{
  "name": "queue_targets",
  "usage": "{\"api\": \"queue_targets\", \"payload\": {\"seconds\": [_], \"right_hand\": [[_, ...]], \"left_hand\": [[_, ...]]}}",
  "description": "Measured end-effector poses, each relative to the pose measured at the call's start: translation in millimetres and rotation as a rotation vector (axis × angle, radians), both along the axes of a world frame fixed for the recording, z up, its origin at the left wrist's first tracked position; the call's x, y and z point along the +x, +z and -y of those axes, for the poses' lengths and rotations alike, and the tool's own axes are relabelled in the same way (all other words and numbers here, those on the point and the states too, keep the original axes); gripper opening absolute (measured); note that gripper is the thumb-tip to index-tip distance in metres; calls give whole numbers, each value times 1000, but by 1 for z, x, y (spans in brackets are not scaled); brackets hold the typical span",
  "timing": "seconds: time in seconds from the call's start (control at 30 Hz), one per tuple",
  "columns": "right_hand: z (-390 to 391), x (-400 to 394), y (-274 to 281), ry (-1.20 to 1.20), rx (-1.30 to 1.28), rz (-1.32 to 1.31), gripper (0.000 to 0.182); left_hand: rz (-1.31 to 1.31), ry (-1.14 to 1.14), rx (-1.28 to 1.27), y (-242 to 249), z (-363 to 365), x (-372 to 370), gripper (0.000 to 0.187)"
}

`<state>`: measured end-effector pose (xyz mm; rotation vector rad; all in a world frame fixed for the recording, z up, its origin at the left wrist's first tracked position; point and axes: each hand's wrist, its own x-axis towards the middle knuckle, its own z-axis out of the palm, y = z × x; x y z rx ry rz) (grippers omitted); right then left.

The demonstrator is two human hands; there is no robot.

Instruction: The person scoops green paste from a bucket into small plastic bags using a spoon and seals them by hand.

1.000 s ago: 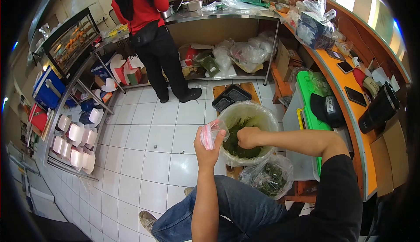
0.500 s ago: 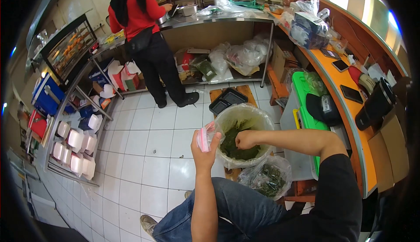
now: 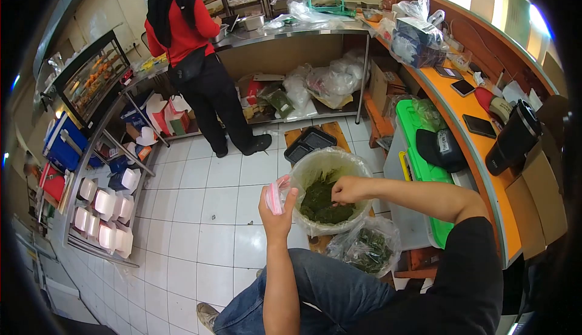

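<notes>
My left hand (image 3: 277, 218) is closed around a small clear zip bag (image 3: 276, 199) with a pink stripe along its top, held just left of a round bin. The bin (image 3: 307, 221) is lined with clear plastic and holds a mass of dark green leaves (image 3: 324, 200). Over the leaves, inside the rim, is my right hand (image 3: 350, 190), its fingers bent and pressed together, pointing down. Whatever they pinch is too small to make out. A clear plastic bag of green leaves (image 3: 371, 247) lies against the near side of the bin.
Black plastic trays (image 3: 310, 143) lie on a wooden board behind the bin. To the right stand a green-lidded box (image 3: 415, 153) with a cap on it and an orange counter (image 3: 445, 89) bearing phones and a tumbler. A person in red (image 3: 188, 29) stands at the steel counter.
My right hand has lifted slightly within the bin and its fingers have shifted. My left hand still grips the zip bag. The view has shifted a little.
</notes>
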<state>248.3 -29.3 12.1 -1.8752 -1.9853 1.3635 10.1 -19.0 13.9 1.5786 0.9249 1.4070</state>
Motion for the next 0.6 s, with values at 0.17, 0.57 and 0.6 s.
{"api": "queue_targets", "payload": {"seconds": [0.17,0.57,0.6], "right_hand": [[18,15,9,-80,-26,-122,24],[32,16,20,-216,-209,-228,22],[33,16,21,-243,-250,-242,22]], "left_hand": [[-17,6,-4,4,2,-1,38],[37,24,-5,-5,0,-1,33],[54,36,11,-5,0,-1,29]]}}
